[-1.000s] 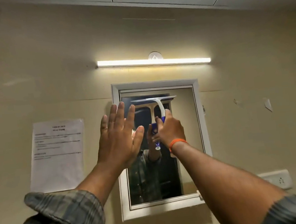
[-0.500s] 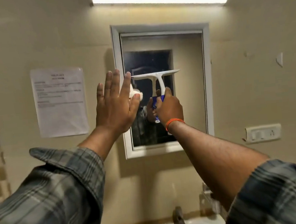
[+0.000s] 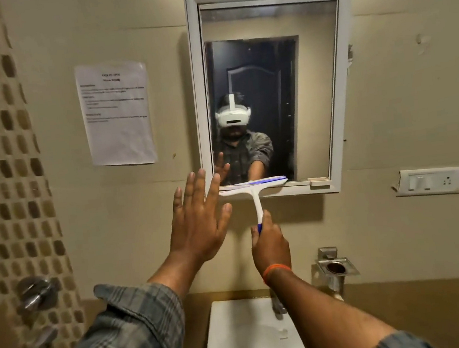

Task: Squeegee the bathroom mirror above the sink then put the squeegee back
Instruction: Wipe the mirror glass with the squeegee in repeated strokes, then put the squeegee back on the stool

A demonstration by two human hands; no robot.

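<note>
Beige wall carries a paper notice (image 3: 119, 113) at left. Left hand (image 3: 197, 219) is raised, fingers spread, holding nothing. Right hand (image 3: 270, 244) is clamped on the squeegee (image 3: 253, 187) handle; blade lies at the mirror (image 3: 317, 79) bottom edge, above the sink (image 3: 234, 340).

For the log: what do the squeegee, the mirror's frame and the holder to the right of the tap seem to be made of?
The white T-shaped squeegee with a blue grip looks like glossy moulded plastic: smooth and evenly coloured. The pale grey frame of the mirror has a matt, even surface; painted wood, plastic or coated metal, I cannot tell which. The shiny square holder looks like polished metal, going by its bright reflections.
</note>
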